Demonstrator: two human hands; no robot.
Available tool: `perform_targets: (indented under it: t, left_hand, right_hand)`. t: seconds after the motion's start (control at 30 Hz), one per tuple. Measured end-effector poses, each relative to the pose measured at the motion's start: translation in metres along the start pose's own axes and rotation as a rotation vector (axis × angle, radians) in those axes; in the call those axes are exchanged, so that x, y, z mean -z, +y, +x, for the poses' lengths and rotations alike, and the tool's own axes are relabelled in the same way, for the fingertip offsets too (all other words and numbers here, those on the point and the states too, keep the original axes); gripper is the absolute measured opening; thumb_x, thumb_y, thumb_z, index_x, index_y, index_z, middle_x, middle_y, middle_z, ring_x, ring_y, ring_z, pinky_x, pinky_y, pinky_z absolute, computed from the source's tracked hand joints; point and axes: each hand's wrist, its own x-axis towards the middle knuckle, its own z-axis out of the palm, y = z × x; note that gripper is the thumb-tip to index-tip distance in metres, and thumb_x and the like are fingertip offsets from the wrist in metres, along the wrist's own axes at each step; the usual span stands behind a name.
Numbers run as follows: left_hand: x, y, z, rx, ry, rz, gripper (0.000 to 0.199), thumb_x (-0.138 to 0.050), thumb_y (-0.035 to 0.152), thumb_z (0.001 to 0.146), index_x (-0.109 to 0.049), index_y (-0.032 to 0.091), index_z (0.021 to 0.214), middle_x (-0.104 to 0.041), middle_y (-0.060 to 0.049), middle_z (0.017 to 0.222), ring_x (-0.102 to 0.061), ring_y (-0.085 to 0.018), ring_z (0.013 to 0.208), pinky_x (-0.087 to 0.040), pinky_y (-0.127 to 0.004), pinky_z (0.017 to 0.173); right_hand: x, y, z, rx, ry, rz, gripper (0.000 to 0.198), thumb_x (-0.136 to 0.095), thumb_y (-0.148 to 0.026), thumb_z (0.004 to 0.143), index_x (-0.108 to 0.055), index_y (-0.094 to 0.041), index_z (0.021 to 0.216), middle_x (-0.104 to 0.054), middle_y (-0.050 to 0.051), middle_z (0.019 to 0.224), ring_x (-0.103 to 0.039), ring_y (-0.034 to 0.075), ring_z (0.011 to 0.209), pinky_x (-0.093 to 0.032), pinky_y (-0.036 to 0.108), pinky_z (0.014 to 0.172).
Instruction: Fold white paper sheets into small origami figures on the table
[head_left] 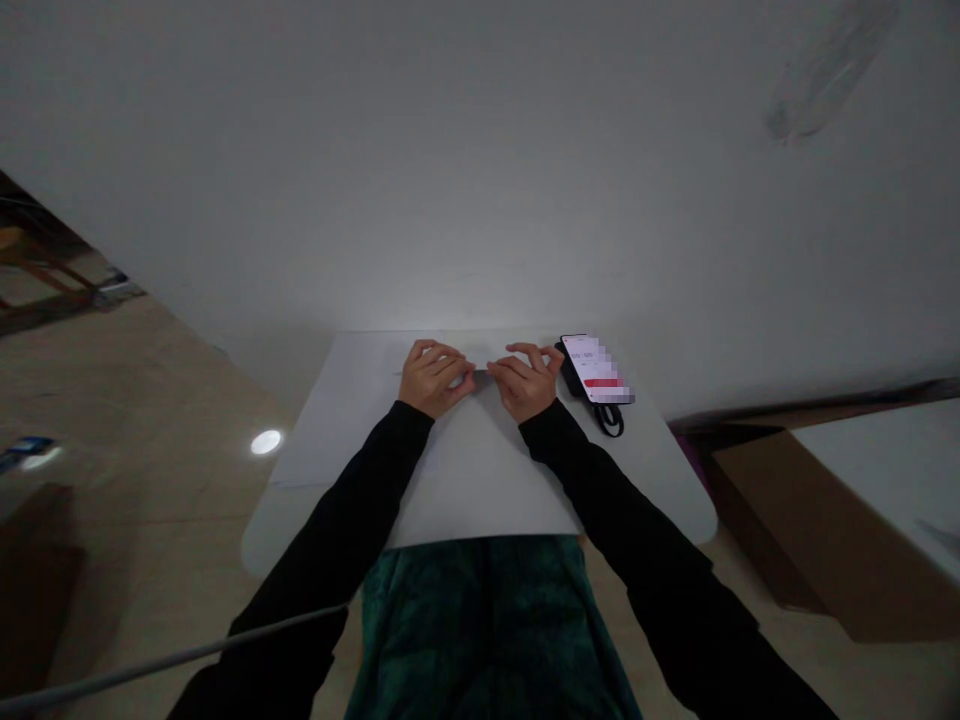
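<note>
Above the middle of the white table [480, 500], my left hand [435, 378] and my right hand [526, 382] face each other with a small gap between them. Thumb and fingers of each hand are pinched on a thin white piece [481, 368] that looks like paper. Most of it is hidden by the fingers, so its full shape cannot be made out. The outer fingers of my right hand are lifted and slightly spread. A large white sheet [330, 410] lies flat on the table's left part, partly under my left forearm.
A phone [594, 366] with a lit screen rests at the table's right, on a black object with a looped strap [609, 420]. The wall [480, 200] rises right behind the table. On the floor to the right stands a cardboard box [840, 530]. A grey cable [187, 655] crosses the lower left.
</note>
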Motion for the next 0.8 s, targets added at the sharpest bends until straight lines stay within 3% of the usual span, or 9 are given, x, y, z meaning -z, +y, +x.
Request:
perform_targets:
  t: [0.47, 0.67, 0.8]
  left_hand:
    - [0.014, -0.036, -0.007, 0.082, 0.080, -0.069, 0.009, -0.066, 0.014, 0.067, -0.067, 0.023, 0.070, -0.073, 0.001, 0.076, -0.067, -0.018, 0.074, -0.043, -0.038, 0.076]
    - [0.024, -0.050, -0.012, 0.223, 0.023, 0.016, 0.005, -0.069, 0.019, 0.066, -0.067, 0.024, 0.067, -0.072, 0.001, 0.076, -0.067, -0.020, 0.076, -0.045, -0.038, 0.075]
    - [0.031, -0.075, -0.027, 0.353, 0.072, 0.036, 0.005, -0.069, 0.021, 0.068, -0.070, 0.024, 0.072, -0.071, 0.000, 0.077, -0.065, -0.019, 0.077, -0.046, -0.037, 0.074]
  right_hand:
    - [0.005, 0.011, 0.004, -0.070, 0.010, -0.048, 0.018, -0.060, -0.018, 0.084, -0.070, -0.027, 0.073, -0.072, -0.004, 0.071, -0.060, 0.020, 0.098, -0.018, 0.040, 0.086]
    - [0.005, 0.014, 0.003, -0.072, 0.019, -0.059, 0.018, -0.060, -0.019, 0.084, -0.070, -0.029, 0.074, -0.072, -0.005, 0.072, -0.060, 0.020, 0.098, -0.019, 0.041, 0.087]
    - [0.006, 0.022, 0.001, -0.111, 0.058, -0.072, 0.017, -0.059, -0.020, 0.085, -0.070, -0.028, 0.075, -0.072, -0.003, 0.072, -0.060, 0.020, 0.097, -0.020, 0.041, 0.088]
